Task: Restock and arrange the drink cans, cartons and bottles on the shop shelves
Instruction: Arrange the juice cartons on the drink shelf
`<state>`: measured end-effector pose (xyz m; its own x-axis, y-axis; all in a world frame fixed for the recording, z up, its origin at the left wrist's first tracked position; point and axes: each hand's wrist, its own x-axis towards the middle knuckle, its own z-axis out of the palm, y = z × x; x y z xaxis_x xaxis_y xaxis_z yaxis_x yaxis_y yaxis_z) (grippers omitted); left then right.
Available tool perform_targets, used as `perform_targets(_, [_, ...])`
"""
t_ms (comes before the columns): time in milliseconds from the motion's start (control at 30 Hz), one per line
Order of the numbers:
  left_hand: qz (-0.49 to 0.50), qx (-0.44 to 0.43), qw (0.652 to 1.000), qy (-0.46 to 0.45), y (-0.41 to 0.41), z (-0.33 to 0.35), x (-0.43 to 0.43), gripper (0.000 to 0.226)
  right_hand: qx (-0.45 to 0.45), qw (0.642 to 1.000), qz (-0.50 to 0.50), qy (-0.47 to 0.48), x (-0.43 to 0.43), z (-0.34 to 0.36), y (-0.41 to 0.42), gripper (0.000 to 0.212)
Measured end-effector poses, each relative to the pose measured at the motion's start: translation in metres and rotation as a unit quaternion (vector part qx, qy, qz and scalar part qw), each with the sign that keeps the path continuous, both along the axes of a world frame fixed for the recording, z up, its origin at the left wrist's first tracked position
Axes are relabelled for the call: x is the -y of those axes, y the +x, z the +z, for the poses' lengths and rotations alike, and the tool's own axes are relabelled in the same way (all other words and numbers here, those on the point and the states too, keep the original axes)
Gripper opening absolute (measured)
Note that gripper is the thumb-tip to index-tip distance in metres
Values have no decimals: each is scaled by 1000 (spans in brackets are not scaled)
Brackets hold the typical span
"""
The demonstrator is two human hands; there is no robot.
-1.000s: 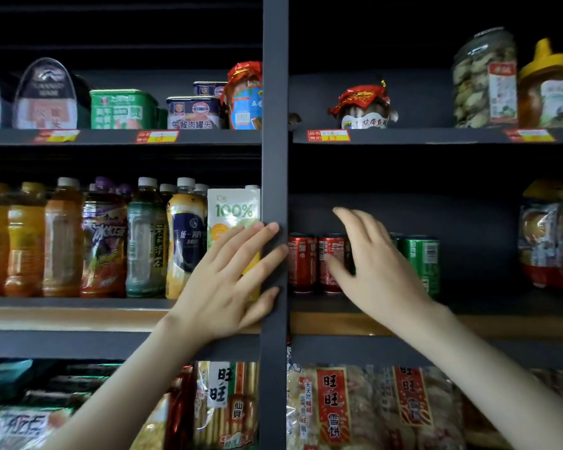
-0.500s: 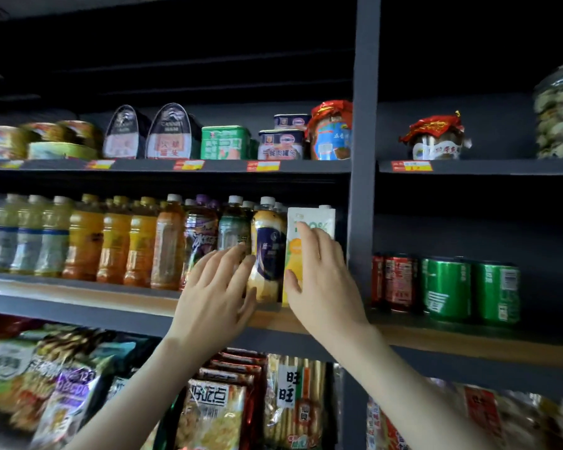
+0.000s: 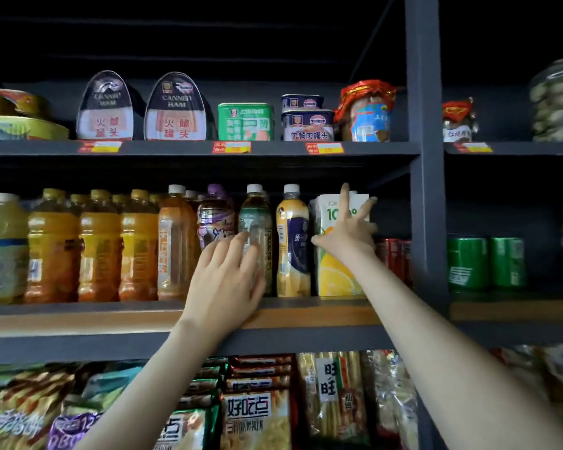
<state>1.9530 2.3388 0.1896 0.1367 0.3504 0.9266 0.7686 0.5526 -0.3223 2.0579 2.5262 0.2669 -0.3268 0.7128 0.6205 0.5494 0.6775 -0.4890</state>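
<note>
There's the left hand [image 3: 228, 277] lying loose against the green-label bottle [image 3: 255, 216]; right hand [image 3: 348, 237], splayed wide, presses the juice carton [image 3: 335, 274] at the shelf [image 3: 78, 319]'s right end.

Left hand [image 3: 227, 280], right hand [image 3: 348, 237], seemingly straight-fingered

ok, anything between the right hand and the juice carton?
Nothing visible. The right hand lies against the front of the juice carton, fingers spread. The nearest neighbour, the yellow-and-navy bottle, stands beside the carton on its left, not in front of it. The left hand rests on the green-label bottle further left.
</note>
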Motion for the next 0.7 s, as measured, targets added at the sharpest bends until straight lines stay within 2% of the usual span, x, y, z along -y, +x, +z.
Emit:
perform_targets(167, [-38,6,999,10,-9,-8,-2,29,-33,999,2,13,1,-4,1,108])
perform_targets(300, [-51,18,998,11,-6,-9,-6,29,-119,990,48,60,1,-15,15,101])
perform_targets(400, [-64,20,998,13,0,-10,-10,31,-178,972,87,125,8,-27,26,98])
perform_targets(533, [-70,18,997,33,12,-10,-12,34,-187,941,138,246,25,-45,38,94])
perform_targets(700, [-83,27,995,43,32,-7,-10,41,-247,889,175,343,35,-61,52,101])
